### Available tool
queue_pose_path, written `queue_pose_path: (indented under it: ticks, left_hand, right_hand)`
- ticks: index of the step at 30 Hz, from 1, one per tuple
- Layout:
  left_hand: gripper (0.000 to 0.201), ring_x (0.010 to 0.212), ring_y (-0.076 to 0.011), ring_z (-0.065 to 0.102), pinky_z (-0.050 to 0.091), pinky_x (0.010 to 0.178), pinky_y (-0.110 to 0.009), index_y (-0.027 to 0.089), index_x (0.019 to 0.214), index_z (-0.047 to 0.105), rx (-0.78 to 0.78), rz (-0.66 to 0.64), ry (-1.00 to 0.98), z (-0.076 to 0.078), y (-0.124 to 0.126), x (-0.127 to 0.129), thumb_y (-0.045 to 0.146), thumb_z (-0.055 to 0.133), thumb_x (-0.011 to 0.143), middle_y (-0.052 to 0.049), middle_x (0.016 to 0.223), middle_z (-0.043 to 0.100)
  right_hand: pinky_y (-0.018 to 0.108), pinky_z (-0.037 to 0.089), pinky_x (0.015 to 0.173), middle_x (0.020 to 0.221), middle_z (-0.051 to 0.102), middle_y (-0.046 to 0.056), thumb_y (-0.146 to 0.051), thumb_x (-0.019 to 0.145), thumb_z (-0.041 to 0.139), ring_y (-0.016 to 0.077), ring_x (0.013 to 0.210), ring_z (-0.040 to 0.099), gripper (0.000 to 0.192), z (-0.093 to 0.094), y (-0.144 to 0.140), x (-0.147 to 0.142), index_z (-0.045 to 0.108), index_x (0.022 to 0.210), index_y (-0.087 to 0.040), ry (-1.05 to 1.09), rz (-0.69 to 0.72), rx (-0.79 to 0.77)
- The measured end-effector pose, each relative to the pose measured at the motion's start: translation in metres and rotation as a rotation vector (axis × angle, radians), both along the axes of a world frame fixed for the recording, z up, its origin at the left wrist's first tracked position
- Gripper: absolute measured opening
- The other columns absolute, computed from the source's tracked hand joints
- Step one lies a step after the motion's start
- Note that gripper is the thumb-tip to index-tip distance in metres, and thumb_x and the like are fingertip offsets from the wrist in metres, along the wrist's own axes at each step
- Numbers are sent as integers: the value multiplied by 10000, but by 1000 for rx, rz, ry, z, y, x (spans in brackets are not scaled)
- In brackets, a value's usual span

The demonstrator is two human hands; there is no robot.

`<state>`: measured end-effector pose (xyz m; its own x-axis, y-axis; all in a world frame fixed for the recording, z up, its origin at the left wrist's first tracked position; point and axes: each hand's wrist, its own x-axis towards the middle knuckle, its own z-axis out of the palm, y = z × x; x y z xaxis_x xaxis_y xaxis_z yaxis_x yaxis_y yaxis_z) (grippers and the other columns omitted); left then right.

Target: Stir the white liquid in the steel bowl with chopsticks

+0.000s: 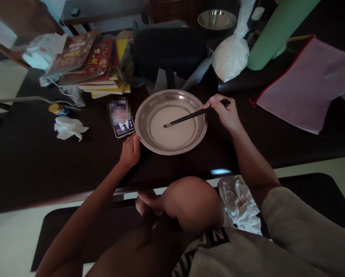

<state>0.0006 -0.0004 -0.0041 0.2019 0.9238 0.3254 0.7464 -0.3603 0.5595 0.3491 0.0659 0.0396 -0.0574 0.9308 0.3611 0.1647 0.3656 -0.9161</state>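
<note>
A shallow steel plate [143, 115] with a pale white liquid in it sits on the dark table [30, 169]. My right hand [225, 113] grips black chopsticks [186, 117] whose tips rest in the liquid near the plate's middle. My left hand [130, 152] lies against the plate's near left rim, fingers curled on it. A phone [123, 125] with a lit screen lies just left of the plate.
A stack of books [88, 63], a black case [169, 52], a white powder bag [231, 57], a steel bowl [217, 19], a green roll [276, 32] and a pink pouch [307, 82] crowd the far side. Crumpled tissue [68, 128] and a small jar [57, 109] lie left.
</note>
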Motion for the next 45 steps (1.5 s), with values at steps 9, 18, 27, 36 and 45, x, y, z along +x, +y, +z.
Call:
queue_pose_path:
  ticks: [9, 18, 27, 36, 45]
  left_hand:
    - [656, 791, -242, 661, 522, 738, -381, 178, 838, 663, -7, 3, -16, 0, 1, -1, 577, 172, 1012, -128, 798, 674]
    - [657, 725, -206, 620, 492, 702, -345, 191, 762, 575, 8, 3, 0, 2, 0, 2, 612, 131, 1003, -104, 748, 636]
    - [643, 623, -165, 522, 437, 635, -315, 212, 673, 450, 20, 11, 12, 1, 3, 3, 650, 99, 988, -51, 656, 552]
    - [679, 624, -188, 546, 462, 634, -339, 205, 667, 502, -22, 30, -13, 0, 4, 2, 677, 121, 972, -68, 665, 567]
    - [639, 637, -183, 537, 445, 634, -333, 213, 684, 470, -33, 32, -23, 2, 3, 2, 670, 131, 975, -60, 673, 568]
  right_hand:
    - [437, 586, 841, 701, 718, 19, -681, 853, 582, 228, 812, 730, 450, -4, -1, -1, 709, 739, -264, -25, 58, 7]
    - [488, 575, 825, 687, 688, 35, -776, 837, 486, 271, 896, 736, 566, -3, 2, -1, 636, 635, -269, 66, -61, 20]
    - [395, 572, 856, 742, 732, 13, -650, 837, 629, 199, 833, 728, 426, 8, -1, -15, 683, 704, -249, -6, 145, 67]
    - [434, 584, 804, 658, 696, 32, -706, 818, 600, 258, 847, 742, 501, 19, 14, 5, 675, 665, -235, 48, 144, 34]
    - [405, 574, 851, 729, 741, 33, -658, 858, 591, 219, 830, 735, 480, 15, 34, -2, 706, 677, -228, 0, 207, 47]
